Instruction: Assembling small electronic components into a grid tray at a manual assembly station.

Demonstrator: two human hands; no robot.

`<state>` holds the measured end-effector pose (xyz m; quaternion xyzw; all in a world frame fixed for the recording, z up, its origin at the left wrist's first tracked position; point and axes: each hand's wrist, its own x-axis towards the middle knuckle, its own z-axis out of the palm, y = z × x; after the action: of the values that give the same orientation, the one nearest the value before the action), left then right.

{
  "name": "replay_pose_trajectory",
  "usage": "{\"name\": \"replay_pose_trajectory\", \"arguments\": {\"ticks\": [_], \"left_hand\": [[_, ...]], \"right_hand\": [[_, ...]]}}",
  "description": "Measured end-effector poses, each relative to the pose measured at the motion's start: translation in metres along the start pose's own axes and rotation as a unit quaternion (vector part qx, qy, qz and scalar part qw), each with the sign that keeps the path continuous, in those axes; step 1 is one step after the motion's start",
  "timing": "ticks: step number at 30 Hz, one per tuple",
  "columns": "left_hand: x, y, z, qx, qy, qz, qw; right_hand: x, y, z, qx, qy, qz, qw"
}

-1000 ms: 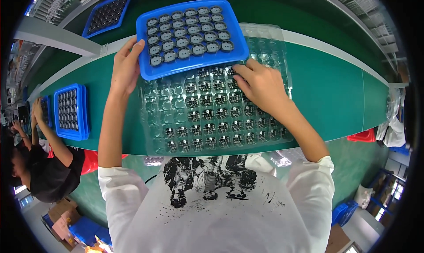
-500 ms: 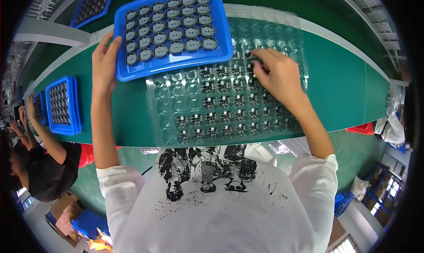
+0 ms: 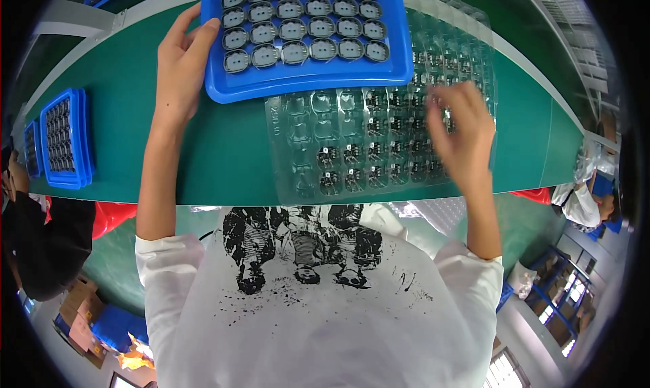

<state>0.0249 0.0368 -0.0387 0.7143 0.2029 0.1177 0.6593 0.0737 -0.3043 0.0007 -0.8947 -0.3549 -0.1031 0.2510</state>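
My left hand grips the left edge of a blue plastic tray, its thumb up against the rim. Rows of grey oval parts with dark edges fill this tray, whose far end is cut off by the picture's top. Beneath and to the right lies a clear blister tray, partly covered by the blue one. Small black components sit in many of its pockets, while pockets on its left side are bare. Over its right part hovers my right hand, fingers bent and blurred; whether they hold anything is hidden.
Both trays are on a green work table. To the left stand stacked blue trays of similar parts. A person in a black sleeve is at the far left; another person is at the right. A red stool shows below the table edge.
In the picture, the blue tray and my left hand have shifted right and upward. My right hand has moved right and blurred. The clear tray also appears farther right, and the view has shifted.
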Motion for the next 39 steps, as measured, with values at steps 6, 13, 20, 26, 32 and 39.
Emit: {"name": "replay_pose_trajectory", "arguments": {"ticks": [6, 13, 20, 26, 32, 39], "left_hand": [[-0.008, -0.001, 0.005, -0.008, -0.021, -0.001, 1.0], [-0.012, -0.009, 0.007, 0.023, 0.005, 0.007, 1.0], [-0.055, 0.019, 0.009, 0.111, 0.111, 0.296, 0.942], [-0.097, 0.036, 0.018, 0.174, -0.04, 0.369, 0.912], [-0.11, 0.028, 0.035, 0.234, -0.132, 0.339, 0.902], [-0.118, 0.021, 0.048, 0.267, -0.195, 0.325, 0.886]], "right_hand": [[-0.017, -0.043, 0.022, 0.082, -0.249, -0.113, 0.959], [0.0, -0.047, 0.009, 0.047, -0.272, -0.144, 0.95], [0.034, -0.022, -0.018, 0.062, -0.114, -0.051, 0.99], [0.043, -0.011, 0.004, -0.005, -0.084, -0.08, 0.993], [0.048, -0.009, 0.009, -0.027, -0.101, -0.081, 0.991], [0.048, -0.01, 0.009, -0.036, -0.099, -0.086, 0.991]]}}
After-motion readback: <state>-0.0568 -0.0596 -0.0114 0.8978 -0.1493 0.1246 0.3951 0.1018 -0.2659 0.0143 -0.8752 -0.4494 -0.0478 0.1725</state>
